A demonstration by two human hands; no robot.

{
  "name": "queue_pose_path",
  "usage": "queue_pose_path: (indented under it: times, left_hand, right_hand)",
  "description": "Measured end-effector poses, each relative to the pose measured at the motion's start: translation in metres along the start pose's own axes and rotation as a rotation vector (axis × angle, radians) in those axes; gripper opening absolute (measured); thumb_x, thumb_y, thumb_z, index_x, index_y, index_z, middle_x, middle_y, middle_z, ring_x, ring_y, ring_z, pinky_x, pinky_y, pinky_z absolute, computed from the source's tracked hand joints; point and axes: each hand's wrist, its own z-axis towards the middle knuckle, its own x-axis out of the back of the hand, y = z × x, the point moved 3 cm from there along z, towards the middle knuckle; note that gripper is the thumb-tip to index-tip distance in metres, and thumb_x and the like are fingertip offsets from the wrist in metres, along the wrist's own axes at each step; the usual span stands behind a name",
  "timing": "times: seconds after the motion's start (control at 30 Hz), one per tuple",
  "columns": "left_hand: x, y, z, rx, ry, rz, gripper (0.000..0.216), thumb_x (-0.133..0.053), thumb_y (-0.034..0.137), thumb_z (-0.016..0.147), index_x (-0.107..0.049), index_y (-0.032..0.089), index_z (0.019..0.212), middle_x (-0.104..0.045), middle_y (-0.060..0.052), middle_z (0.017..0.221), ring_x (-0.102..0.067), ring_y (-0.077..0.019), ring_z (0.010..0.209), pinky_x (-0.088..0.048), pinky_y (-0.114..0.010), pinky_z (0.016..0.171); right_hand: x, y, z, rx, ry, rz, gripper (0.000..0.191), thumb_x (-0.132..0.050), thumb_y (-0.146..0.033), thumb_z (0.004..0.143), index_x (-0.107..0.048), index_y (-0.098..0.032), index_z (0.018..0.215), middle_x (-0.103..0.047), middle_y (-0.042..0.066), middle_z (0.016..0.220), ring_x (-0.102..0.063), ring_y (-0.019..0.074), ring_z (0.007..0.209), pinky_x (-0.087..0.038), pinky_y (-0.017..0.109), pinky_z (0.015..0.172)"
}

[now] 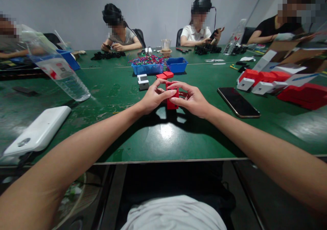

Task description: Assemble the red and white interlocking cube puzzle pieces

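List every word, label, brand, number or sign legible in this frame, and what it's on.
No text can be read with certainty.
Left bottle: red-and-white label, too blurred to read.
Far right bottle: red on its label, too small to read.
White device: oval mark, no legible letters.
White piece at right: blue marking, blurred.
Held red block: no text discernible.

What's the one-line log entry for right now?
left hand: gripping red plastic block | right hand: gripping same block | beyond: blue bin holding colored wires | right side: smartphone
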Motion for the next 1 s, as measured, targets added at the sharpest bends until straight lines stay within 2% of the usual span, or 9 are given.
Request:
queue_pose_path:
  times: [0.13, 0.3, 0.43, 0.53, 0.7, 1.0]
  left_hand:
    - [0.000, -0.002, 0.001, 0.022, 0.008, -0.010, 0.053, -0.082, 0.041, 0.068, -0.053, 0.020, 0.107, -0.066, 0.004, 0.073, -0.063, -0.0096, 0.059, -0.048, -0.021, 0.059]
    - [0.002, -0.007, 0.003, 0.132, 0.048, -0.054, 0.053, -0.082, 0.043, 0.071, -0.053, 0.020, 0.108, -0.065, 0.004, 0.073, -0.061, -0.0081, 0.055, -0.047, -0.020, 0.055]
    - [0.003, -0.009, 0.004, 0.217, 0.063, -0.096, 0.050, -0.080, 0.043, 0.075, -0.052, 0.017, 0.107, -0.068, 0.001, 0.075, -0.062, -0.0093, 0.056, -0.046, -0.020, 0.054]
    - [0.004, -0.010, 0.005, 0.264, 0.083, -0.112, 0.043, -0.077, 0.041, 0.078, -0.053, 0.015, 0.101, -0.066, 0.000, 0.069, -0.061, -0.0102, 0.052, -0.045, -0.020, 0.051]
    - [0.005, -0.012, 0.007, 0.267, 0.070, -0.117, 0.045, -0.078, 0.041, 0.077, -0.056, 0.014, 0.106, -0.070, -0.004, 0.076, -0.066, -0.0139, 0.059, -0.050, -0.025, 0.055]
    - [0.006, -0.009, 0.006, 0.242, 0.046, -0.147, 0.051, -0.084, 0.038, 0.069, -0.060, 0.012, 0.105, -0.070, -0.004, 0.080, -0.064, -0.0122, 0.060, -0.049, -0.024, 0.056]
  right_hand:
    - [0.000, 0.003, 0.001, -0.025, -0.010, 0.040, 0.042, -0.081, -0.048, 0.074, -0.070, -0.025, 0.108, -0.063, 0.007, 0.131, -0.062, 0.0264, 0.119, -0.053, 0.044, 0.103]
    - [-0.001, 0.010, 0.001, -0.089, -0.007, 0.079, 0.046, -0.078, -0.048, 0.077, -0.065, -0.025, 0.115, -0.062, 0.006, 0.131, -0.065, 0.0242, 0.113, -0.056, 0.043, 0.099]
    - [-0.002, 0.013, 0.000, -0.130, -0.085, 0.098, 0.061, -0.085, -0.042, 0.070, -0.059, -0.027, 0.123, -0.057, 0.007, 0.137, -0.070, 0.0229, 0.103, -0.059, 0.042, 0.094]
    - [-0.002, 0.015, -0.001, -0.127, -0.126, 0.083, 0.074, -0.089, -0.036, 0.064, -0.054, -0.030, 0.129, -0.050, 0.007, 0.145, -0.069, 0.0249, 0.106, -0.061, 0.043, 0.092]
    - [-0.002, 0.015, -0.001, -0.101, -0.161, 0.062, 0.078, -0.089, -0.027, 0.062, -0.050, -0.030, 0.130, -0.043, 0.009, 0.150, -0.067, 0.0255, 0.110, -0.061, 0.043, 0.092]
    - [-0.003, 0.012, -0.003, -0.037, -0.144, -0.016, 0.073, -0.086, -0.026, 0.064, -0.050, -0.029, 0.128, -0.050, 0.008, 0.143, -0.063, 0.0256, 0.117, -0.057, 0.042, 0.099]
